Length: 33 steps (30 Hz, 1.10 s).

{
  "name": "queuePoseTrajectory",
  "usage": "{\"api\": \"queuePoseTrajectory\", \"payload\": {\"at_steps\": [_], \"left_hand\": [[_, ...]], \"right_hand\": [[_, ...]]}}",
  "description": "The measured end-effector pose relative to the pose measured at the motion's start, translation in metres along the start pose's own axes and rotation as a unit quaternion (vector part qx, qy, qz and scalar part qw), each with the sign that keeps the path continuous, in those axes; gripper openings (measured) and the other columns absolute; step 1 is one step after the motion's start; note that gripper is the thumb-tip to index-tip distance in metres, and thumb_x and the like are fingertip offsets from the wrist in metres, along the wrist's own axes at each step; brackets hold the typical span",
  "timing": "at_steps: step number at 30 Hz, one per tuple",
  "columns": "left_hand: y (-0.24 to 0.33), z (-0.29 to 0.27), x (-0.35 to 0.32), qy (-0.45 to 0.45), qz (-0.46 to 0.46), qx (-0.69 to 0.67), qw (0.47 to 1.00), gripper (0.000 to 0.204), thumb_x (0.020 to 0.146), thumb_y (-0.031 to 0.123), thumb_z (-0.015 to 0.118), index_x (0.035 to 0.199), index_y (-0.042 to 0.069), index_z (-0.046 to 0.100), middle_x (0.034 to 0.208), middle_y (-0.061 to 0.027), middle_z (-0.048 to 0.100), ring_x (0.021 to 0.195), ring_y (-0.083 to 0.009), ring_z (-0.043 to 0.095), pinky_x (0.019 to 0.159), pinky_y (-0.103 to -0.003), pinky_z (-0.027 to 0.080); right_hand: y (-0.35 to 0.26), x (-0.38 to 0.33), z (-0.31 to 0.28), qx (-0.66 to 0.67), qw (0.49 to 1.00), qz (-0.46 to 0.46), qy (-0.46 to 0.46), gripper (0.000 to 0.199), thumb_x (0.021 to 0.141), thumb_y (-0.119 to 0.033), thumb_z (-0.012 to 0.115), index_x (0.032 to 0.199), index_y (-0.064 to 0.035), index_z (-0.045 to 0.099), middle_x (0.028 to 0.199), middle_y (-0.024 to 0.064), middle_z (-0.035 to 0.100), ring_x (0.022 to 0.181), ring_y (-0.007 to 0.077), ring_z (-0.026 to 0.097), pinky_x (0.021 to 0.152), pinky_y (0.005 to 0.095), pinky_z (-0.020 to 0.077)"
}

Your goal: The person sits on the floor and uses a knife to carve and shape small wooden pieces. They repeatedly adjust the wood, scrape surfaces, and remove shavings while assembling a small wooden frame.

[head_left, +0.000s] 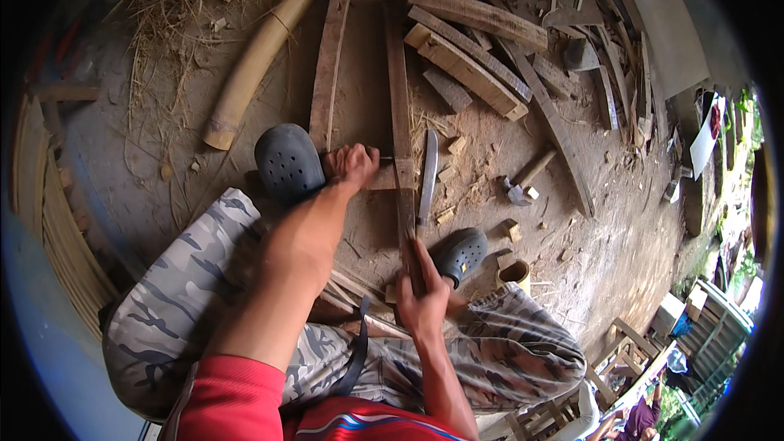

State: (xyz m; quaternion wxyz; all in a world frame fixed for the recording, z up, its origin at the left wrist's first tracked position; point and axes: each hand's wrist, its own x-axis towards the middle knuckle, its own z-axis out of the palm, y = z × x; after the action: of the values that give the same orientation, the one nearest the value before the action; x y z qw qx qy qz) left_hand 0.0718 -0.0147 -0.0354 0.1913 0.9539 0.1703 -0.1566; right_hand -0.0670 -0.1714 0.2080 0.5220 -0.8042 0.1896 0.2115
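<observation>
**Two hands on a wooden frame laid on an earthen floor**

The left hand is closed in a fist over the short crosspiece that joins two long slats; its fingers are curled tight around the piece, beside the dark perforated clog on the left foot. The right hand clasps the near end of the long straight slat, fingers wrapped and thumb laid along the wood; this slat runs from the lap away across the dirt floor, and the curved slat lies to its left, the two bridged by the crosspiece. The frame appears stiff, dry and rough-sawn, probably light for its length but awkward at the far end; a hold near the joint and at the near end, as shown, would likely steady it best; splinters look possible along the edges. A long-bladed knife lies just right of the straight slat; a hammer rests farther right among wood chips; a thick bamboo section lies at upper left; a pile of offcut boards sits at the top. One container is visible: a short bamboo cup beside the right clog; its contents cannot be made out.
</observation>
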Motion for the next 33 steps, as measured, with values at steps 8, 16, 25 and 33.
{"api": "queuePoseTrajectory", "payload": {"at_steps": [8,16,25,33], "left_hand": [[0.008,-0.015,0.005,-0.065,-0.036,0.018,0.997,0.045,0.094,0.043,0.045,0.093,0.008,0.073,0.104,-0.0203,0.07,0.108,-0.0355,0.064,0.096,-0.049,0.043],[0.009,-0.021,0.001,-0.066,-0.028,0.033,0.997,0.046,0.094,0.044,0.046,0.09,0.007,0.073,0.099,-0.0195,0.071,0.102,-0.0352,0.066,0.092,-0.048,0.046],[0.011,-0.025,0.001,-0.074,-0.027,0.04,0.996,0.046,0.094,0.043,0.044,0.091,0.008,0.074,0.099,-0.0195,0.071,0.101,-0.0353,0.066,0.091,-0.048,0.047],[0.006,-0.016,0.0,-0.056,-0.022,0.037,0.997,0.044,0.093,0.043,0.046,0.088,0.009,0.072,0.099,-0.0179,0.071,0.101,-0.0346,0.066,0.091,-0.048,0.046]], "right_hand": [[0.017,-0.021,-0.001,-0.062,0.989,-0.128,0.038,0.057,0.083,0.0,0.056,0.14,-0.0044,0.052,0.122,0.022,0.065,0.109,0.0292,0.067,0.088,0.0336,0.0545],[0.019,-0.007,0.001,-0.061,0.983,-0.164,0.052,0.061,0.081,0.003,0.055,0.141,-0.0039,0.051,0.127,0.0224,0.064,0.115,0.0282,0.065,0.091,0.0311,0.0521],[0.078,0.006,0.026,0.055,0.998,-0.02,0.002,0.063,0.081,0.006,0.054,0.143,-0.0069,0.049,0.119,0.0218,0.068,0.095,0.0282,0.073,0.073,0.0275,0.0532],[0.019,0.011,0.006,-0.032,0.988,-0.151,0.029,0.061,0.079,0.005,0.051,0.14,0.0008,0.05,0.13,0.0204,0.062,0.121,0.0267,0.061,0.098,0.0305,0.0491]]}}
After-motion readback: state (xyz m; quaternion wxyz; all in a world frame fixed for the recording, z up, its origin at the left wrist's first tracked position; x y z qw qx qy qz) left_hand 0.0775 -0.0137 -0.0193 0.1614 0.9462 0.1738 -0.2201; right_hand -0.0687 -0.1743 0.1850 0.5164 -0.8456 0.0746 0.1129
